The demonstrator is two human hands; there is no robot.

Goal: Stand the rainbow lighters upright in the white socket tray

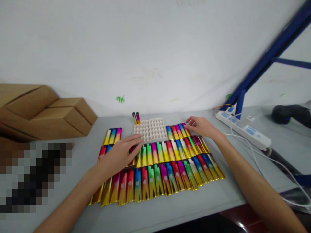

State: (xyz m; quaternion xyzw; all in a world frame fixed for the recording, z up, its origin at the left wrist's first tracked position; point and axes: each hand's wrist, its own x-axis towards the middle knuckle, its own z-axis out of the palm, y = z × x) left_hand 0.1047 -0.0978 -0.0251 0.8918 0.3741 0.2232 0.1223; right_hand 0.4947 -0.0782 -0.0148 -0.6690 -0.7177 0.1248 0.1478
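Head view: left fingers [132, 137] spread over lighters [155, 152], right fingers [191, 118] curled, grip unclear.

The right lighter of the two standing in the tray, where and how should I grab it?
Probably pinch its upper body front and back, coming from above. The right lighter stands upright with its lower end in the tray, so its top part is free, while the left lighter stands close beside it, leaving little finger room on that side.
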